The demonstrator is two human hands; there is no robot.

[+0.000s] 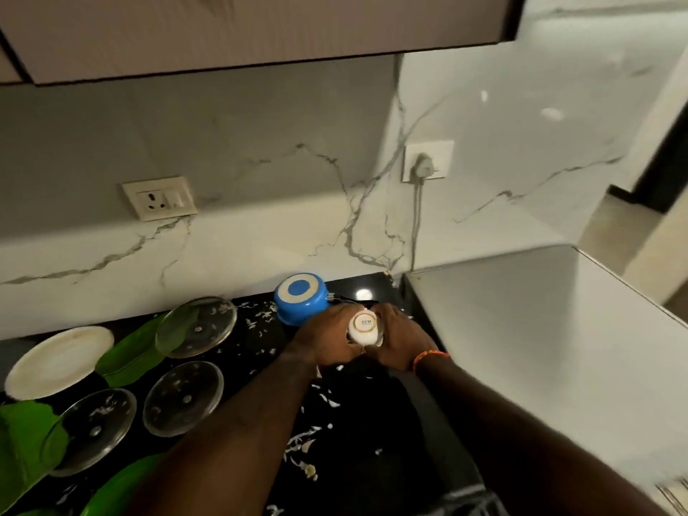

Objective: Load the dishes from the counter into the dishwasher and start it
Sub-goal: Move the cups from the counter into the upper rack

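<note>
A small white cup (365,328) is held upside down between both hands, its base with a printed ring facing me. My left hand (327,338) grips it from the left and my right hand (400,338) from the right, above the black patterned counter (350,422). Just behind the hands a blue bowl (301,297) stands upside down, with a dark utensil (352,300) lying beside it. Three clear glass plates (196,326) (183,397) (89,430) and a white plate (59,361) lie on the counter's left side.
Green leaf-shaped mats (137,348) lie under the plates at the left. A white appliance top (551,348) adjoins the counter on the right. The marble backsplash carries a wall socket (160,198) and a plugged-in outlet (427,162). A cabinet (242,27) hangs overhead.
</note>
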